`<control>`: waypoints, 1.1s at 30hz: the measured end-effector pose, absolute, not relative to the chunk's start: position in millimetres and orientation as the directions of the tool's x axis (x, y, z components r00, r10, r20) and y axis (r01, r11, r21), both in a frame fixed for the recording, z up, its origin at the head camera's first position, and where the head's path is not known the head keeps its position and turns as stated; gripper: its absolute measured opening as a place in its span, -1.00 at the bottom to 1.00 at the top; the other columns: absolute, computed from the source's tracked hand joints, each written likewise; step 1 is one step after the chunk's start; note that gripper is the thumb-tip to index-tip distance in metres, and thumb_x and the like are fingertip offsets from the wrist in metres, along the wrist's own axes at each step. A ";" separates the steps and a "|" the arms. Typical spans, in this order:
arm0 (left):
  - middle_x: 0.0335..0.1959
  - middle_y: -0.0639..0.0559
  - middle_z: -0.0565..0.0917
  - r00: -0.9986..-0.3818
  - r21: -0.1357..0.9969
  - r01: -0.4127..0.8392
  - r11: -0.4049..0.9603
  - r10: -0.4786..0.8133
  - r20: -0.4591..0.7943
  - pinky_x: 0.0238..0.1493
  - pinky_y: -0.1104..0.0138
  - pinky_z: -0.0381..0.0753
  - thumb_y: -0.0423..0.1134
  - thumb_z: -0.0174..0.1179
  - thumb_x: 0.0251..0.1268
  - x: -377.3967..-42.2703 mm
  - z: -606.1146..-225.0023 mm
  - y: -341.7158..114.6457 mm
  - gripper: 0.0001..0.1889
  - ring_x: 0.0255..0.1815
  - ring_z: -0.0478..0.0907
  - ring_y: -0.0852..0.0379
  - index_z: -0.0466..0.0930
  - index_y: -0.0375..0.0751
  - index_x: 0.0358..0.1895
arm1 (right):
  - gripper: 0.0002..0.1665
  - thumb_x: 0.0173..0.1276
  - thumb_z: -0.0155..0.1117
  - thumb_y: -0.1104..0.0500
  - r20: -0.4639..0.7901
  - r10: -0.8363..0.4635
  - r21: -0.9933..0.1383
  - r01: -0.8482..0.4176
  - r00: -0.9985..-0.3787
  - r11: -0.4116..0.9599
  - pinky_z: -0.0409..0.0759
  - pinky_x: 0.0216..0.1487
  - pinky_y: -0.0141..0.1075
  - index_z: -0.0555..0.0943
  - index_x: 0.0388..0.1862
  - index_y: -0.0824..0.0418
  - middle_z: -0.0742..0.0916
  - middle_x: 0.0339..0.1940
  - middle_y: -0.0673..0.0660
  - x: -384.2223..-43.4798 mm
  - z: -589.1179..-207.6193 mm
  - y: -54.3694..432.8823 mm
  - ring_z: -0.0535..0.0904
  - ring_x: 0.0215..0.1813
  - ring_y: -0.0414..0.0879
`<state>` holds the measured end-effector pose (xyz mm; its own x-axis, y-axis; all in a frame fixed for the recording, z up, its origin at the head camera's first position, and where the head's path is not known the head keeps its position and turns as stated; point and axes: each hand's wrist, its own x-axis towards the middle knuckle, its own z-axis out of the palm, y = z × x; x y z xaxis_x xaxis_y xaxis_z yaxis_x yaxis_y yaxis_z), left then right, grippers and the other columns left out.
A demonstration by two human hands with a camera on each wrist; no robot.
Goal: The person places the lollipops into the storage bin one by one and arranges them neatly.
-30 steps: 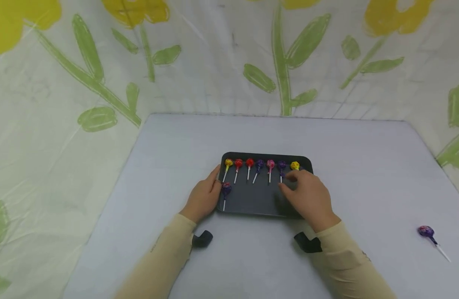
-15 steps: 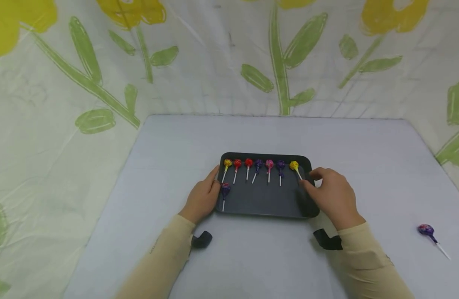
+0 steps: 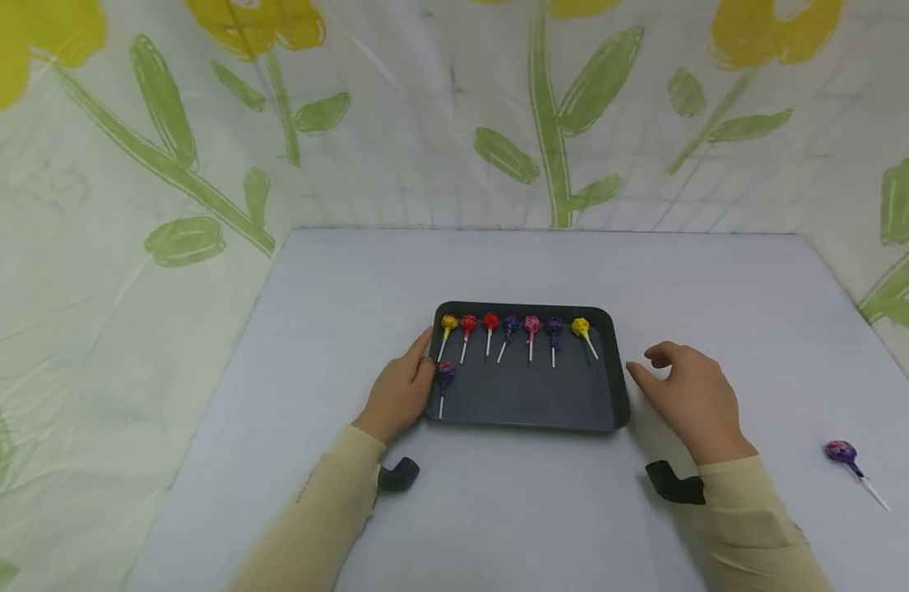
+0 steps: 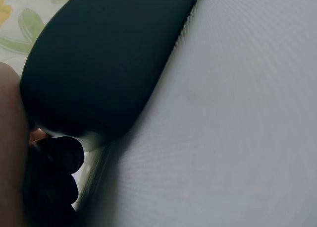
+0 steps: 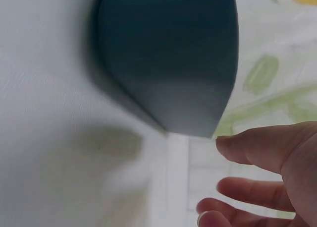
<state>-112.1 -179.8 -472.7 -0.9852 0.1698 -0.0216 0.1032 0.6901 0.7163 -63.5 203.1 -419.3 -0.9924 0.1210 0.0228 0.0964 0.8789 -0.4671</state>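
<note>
A dark rectangular tray (image 3: 528, 399) lies on the white table, and my left hand (image 3: 398, 390) grips its left edge. In the left wrist view the fingers (image 4: 67, 152) curl by the tray's dark side wall (image 4: 109, 58). Along the tray's far side runs a row of several wrapped lollipops, from a yellow-red one (image 3: 449, 322) to a tilted yellow one (image 3: 581, 327) at the right end. A purple lollipop (image 3: 445, 375) starts a nearer row at the left. My right hand (image 3: 694, 403) hovers just right of the tray, fingers loosely bent, holding nothing.
One more purple-and-pink lollipop (image 3: 841, 451) lies on the table at the right, its stick pointing toward the near right. Behind the table (image 3: 735, 288) hangs a white sheet (image 3: 410, 123) printed with yellow flowers and green leaves.
My right hand has let go of the yellow lollipop at the row's right end and moved right, off the tray. My left hand stays at the tray's left edge.
</note>
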 end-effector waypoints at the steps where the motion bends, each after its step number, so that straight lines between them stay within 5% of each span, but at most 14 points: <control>1: -0.60 0.09 0.29 -0.985 0.716 0.106 0.690 0.172 -0.020 -0.21 0.14 0.43 -0.16 -0.17 0.61 -112.2 -472.9 -179.8 -0.40 -0.50 0.38 0.06 0.25 -0.08 0.66 | -0.51 0.47 0.33 -0.08 0.024 0.125 -0.467 0.099 -0.992 0.879 0.54 -0.34 -0.10 0.72 0.08 0.31 0.77 0.01 0.30 -62.7 -419.8 205.3 0.68 -0.12 0.16; 33: -0.60 0.09 0.31 -0.986 0.728 0.098 0.679 0.167 -0.022 -0.38 0.20 0.33 -0.17 -0.15 0.61 -112.6 -474.6 -179.1 -0.40 -0.58 0.21 0.13 0.25 -0.07 0.66 | -0.38 0.49 0.28 -0.16 -0.030 0.244 -0.455 0.230 -0.969 0.860 0.46 -0.36 -0.17 0.67 0.11 0.38 0.73 0.05 0.40 -31.4 -434.7 276.8 0.65 -0.07 0.27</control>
